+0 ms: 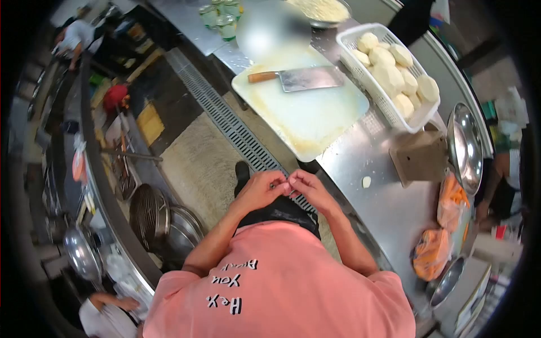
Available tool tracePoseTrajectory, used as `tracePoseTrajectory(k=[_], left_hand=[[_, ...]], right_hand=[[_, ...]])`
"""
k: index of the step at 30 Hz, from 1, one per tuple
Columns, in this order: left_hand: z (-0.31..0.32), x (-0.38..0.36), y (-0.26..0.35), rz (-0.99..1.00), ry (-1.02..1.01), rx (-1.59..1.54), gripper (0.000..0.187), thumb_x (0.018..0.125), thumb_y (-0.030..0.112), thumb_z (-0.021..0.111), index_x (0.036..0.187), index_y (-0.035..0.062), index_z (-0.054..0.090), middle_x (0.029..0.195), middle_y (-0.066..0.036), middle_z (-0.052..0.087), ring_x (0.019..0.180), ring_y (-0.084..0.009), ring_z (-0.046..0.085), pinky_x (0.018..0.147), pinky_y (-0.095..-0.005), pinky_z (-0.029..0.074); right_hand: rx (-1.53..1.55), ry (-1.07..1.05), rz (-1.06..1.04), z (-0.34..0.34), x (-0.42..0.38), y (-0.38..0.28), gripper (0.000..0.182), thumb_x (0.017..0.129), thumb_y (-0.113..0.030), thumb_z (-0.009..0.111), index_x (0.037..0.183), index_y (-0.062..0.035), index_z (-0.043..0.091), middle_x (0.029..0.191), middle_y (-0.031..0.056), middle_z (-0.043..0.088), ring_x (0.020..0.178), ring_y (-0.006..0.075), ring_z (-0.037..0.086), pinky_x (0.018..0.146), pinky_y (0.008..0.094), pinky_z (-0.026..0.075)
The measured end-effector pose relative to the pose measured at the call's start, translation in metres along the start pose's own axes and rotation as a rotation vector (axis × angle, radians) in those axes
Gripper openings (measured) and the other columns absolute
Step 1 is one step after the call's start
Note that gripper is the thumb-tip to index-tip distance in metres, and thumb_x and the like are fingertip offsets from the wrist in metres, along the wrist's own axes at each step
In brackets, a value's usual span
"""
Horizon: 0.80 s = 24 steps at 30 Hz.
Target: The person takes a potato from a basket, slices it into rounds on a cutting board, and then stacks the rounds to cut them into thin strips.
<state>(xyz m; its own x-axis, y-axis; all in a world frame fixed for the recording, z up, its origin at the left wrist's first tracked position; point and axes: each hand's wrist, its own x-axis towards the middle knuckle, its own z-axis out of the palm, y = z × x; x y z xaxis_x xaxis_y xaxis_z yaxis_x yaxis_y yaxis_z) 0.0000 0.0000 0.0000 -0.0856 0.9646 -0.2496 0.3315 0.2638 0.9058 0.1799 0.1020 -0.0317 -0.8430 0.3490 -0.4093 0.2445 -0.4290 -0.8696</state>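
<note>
In front of my waist, my left hand (261, 189) and my right hand (310, 190) meet, fingertips pinched together and touching. Whatever lies between them, if anything, is too small to make out. Beyond them a white cutting board (304, 127) rests on the steel table. On it lies a cleaver (311, 79) with a wooden handle, apart from both hands. A white plastic basket (373, 100) beside the board holds several peeled, pale round vegetables (389, 78).
Scales (420, 156) with a shiny round pan (466, 147) stand on the steel table (369, 211), near bags of orange strips (433, 253). Glass jars (226, 25) are at the far end. A floor drain grate (225, 121) runs alongside. Two people in white work at the left.
</note>
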Motion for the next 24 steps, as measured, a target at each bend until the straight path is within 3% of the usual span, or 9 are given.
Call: tracePoseTrajectory(k=[2,3,4,5,10,13,15,19,24], left_hand=[[0.005,0.005,0.007,0.084,-0.096,-0.149,0.015,0.088,0.013,0.070,0.096,-0.0001,0.067,0.082,-0.006,0.070,0.074,-0.0097,0.064,0.063,-0.0265,0.051],[-0.060,0.069,-0.014,0.148,-0.110,-0.082,0.015,0.088,0.013,0.070,0.096,-0.0001,0.067,0.082,-0.006,0.070,0.074,-0.0097,0.064,0.063,-0.0265,0.051],[-0.072,0.081,-0.008,0.191,-0.125,-0.053,0.015,0.089,0.012,0.068,0.096,-0.0011,0.066,0.083,-0.010,0.070,0.075,-0.0148,0.067,0.066,-0.0302,0.052],[-0.084,0.087,-0.002,0.223,-0.138,-0.033,0.016,0.089,0.012,0.067,0.095,-0.0021,0.065,0.083,-0.013,0.070,0.076,-0.0198,0.069,0.069,-0.0340,0.054],[-0.150,0.139,0.019,0.292,-0.282,-0.081,0.016,0.089,0.011,0.067,0.095,-0.0030,0.064,0.084,-0.012,0.069,0.078,-0.0181,0.069,0.067,-0.0310,0.055],[-0.166,0.168,0.013,0.303,-0.323,-0.092,0.014,0.090,0.012,0.066,0.094,-0.0016,0.066,0.081,-0.006,0.068,0.073,-0.0099,0.062,0.062,-0.0264,0.050],[-0.172,0.181,0.009,0.309,-0.349,-0.101,0.014,0.090,0.011,0.066,0.094,-0.0018,0.066,0.079,-0.004,0.067,0.073,-0.0096,0.061,0.061,-0.0256,0.050],[-0.179,0.197,0.003,0.302,-0.408,-0.094,0.014,0.090,0.012,0.066,0.093,-0.0020,0.066,0.080,-0.007,0.068,0.073,-0.0124,0.064,0.063,-0.0274,0.052],[-0.180,0.214,0.001,0.254,-0.426,-0.024,0.014,0.089,0.012,0.066,0.092,-0.0018,0.066,0.080,-0.008,0.069,0.075,-0.0133,0.065,0.063,-0.0283,0.052]], right_hand=[[0.032,0.134,-0.024,0.004,-0.034,-0.001,0.025,0.103,-0.030,0.051,0.103,-0.0070,0.061,0.094,0.0011,0.066,0.089,0.0107,0.061,0.080,0.0261,0.048],[0.031,0.160,-0.113,-0.009,0.046,-0.012,0.025,0.103,-0.030,0.051,0.103,-0.0070,0.061,0.094,0.0011,0.066,0.089,0.0107,0.061,0.080,0.0261,0.048],[0.046,0.284,-0.074,-0.008,0.040,-0.004,0.024,0.103,-0.029,0.051,0.103,-0.0065,0.062,0.094,0.0018,0.066,0.089,0.0113,0.062,0.079,0.0272,0.049],[0.065,0.401,-0.020,-0.002,0.030,0.006,0.024,0.103,-0.027,0.051,0.103,-0.0060,0.062,0.094,0.0025,0.067,0.089,0.0119,0.063,0.079,0.0283,0.050],[0.193,0.878,0.462,0.055,-0.040,0.130,0.044,0.099,-0.042,0.053,0.123,-0.0075,0.064,0.114,0.0067,0.066,0.103,0.0182,0.059,0.088,0.0346,0.046],[0.747,1.017,0.646,0.155,-0.095,0.237,0.046,0.103,-0.039,0.039,0.125,-0.0058,0.063,0.122,0.0091,0.066,0.113,0.0222,0.059,0.096,0.0409,0.044],[0.976,1.091,0.684,0.204,-0.094,0.257,0.046,0.103,-0.039,0.039,0.125,-0.0056,0.062,0.122,0.0091,0.066,0.114,0.0223,0.058,0.096,0.0409,0.044],[1.142,1.188,0.672,0.250,-0.057,0.260,0.046,0.102,-0.040,0.041,0.125,-0.0052,0.062,0.123,0.0092,0.065,0.114,0.0225,0.058,0.097,0.0408,0.044],[1.192,1.219,0.546,0.239,-0.003,0.258,0.047,0.101,-0.040,0.042,0.125,-0.0047,0.062,0.124,0.0093,0.065,0.115,0.0227,0.058,0.098,0.0408,0.044]])
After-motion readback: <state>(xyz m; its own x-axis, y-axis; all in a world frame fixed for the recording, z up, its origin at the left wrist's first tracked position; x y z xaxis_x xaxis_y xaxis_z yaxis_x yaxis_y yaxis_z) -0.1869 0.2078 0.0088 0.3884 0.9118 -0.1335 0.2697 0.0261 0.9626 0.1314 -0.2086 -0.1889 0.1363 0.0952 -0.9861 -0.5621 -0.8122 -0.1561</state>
